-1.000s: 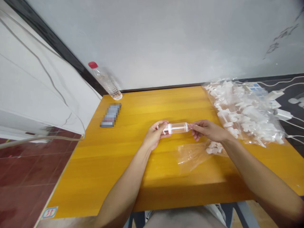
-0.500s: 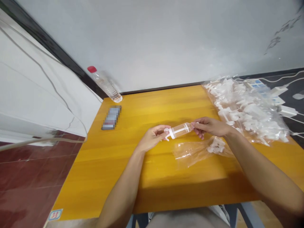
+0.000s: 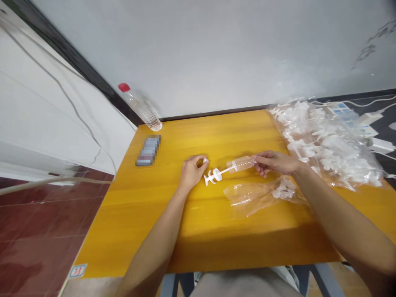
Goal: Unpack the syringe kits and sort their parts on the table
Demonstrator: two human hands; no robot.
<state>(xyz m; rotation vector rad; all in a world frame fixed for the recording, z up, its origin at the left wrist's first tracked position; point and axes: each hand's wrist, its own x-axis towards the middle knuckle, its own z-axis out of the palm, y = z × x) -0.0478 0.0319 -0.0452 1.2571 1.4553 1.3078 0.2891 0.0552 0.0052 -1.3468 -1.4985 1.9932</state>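
My right hand [image 3: 268, 161] pinches the tip end of a clear plastic syringe [image 3: 243, 163] above the table. Its white plunger, with a collar and curved finger grips [image 3: 212, 176], is drawn out to the left of the barrel. Just left of those grips, my left hand [image 3: 192, 171] is apart from the syringe. Between its thumb and forefinger is a small white piece [image 3: 205, 161], too small to name. Below the syringe lies a clear plastic bag [image 3: 247, 199] with several small white parts [image 3: 284, 189] in it.
A large clear bag of white plastic parts [image 3: 331, 144] fills the table's right side. At the back left stands a tilted water bottle [image 3: 142, 109] with a red cap, a phone [image 3: 148, 150] near it. White chargers [image 3: 382, 145] and cables lie at the far right.
My left hand has let go of the plunger end and moved left, now pinching a small white piece. The plunger and collar have come out of the barrel to the left.
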